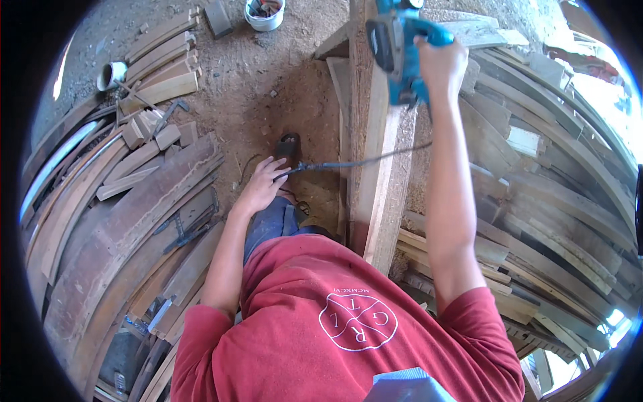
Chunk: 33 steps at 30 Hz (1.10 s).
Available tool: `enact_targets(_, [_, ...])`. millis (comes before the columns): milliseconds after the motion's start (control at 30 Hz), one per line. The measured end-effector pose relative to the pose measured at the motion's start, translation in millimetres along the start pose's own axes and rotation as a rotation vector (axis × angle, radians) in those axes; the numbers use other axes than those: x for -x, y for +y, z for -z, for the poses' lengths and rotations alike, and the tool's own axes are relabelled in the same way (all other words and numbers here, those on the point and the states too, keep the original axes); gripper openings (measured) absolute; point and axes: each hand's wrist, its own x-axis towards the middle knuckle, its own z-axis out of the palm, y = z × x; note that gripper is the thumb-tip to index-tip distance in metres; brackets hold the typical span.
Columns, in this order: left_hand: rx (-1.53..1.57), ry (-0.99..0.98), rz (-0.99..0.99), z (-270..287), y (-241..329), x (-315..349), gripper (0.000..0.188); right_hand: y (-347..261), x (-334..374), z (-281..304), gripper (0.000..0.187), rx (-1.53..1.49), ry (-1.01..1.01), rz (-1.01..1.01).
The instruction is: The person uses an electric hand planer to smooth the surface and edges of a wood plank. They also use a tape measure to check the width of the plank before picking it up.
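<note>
My right hand point(439, 63) reaches far forward and grips the handle of a blue electric planer point(396, 50). The planer rests on the far part of a long wooden plank point(375, 167) that runs away from me. The tool's dark power cable point(348, 163) crosses the plank to the left. My left hand point(260, 184) hangs lower at the left and pinches that cable between its fingers. A dark shoe point(287, 148) shows just beyond the left hand, on the dirt.
Stacks of planks and offcuts point(127, 194) lie at the left, with more boards point(542, 194) piled at the right. A white bucket point(264, 13) stands at the top and a white pipe piece point(110, 74) at the upper left. Dirt ground point(268, 87) lies between.
</note>
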Motion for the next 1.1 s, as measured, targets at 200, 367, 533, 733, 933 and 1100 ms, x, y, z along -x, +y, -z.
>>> enact_targets(200, [-0.054,-0.039,-0.008,9,13,-33,0.043,-22,-140,-43,0.021,-0.017,0.131,0.090])
enact_targets(367, [0.020,0.060,-0.013,7,21,-30,0.047,-12,-234,-81,0.017,-0.039,0.033,0.115])
enact_targets(533, [0.040,0.146,0.082,-2,-7,24,0.047,-14,-156,-93,0.020,-0.327,-0.143,0.034])
enact_targets(733, [-0.101,0.200,-0.079,-22,-36,59,0.033,87,56,20,0.026,-0.008,-0.025,0.066])
enact_targets(933, [-0.132,0.099,-0.153,-62,-42,130,0.037,157,379,117,0.028,-0.182,-0.115,0.011])
enact_targets(1100, [-0.233,-0.173,-0.280,-114,6,171,0.036,230,606,186,0.032,-0.224,-0.158,-0.326])
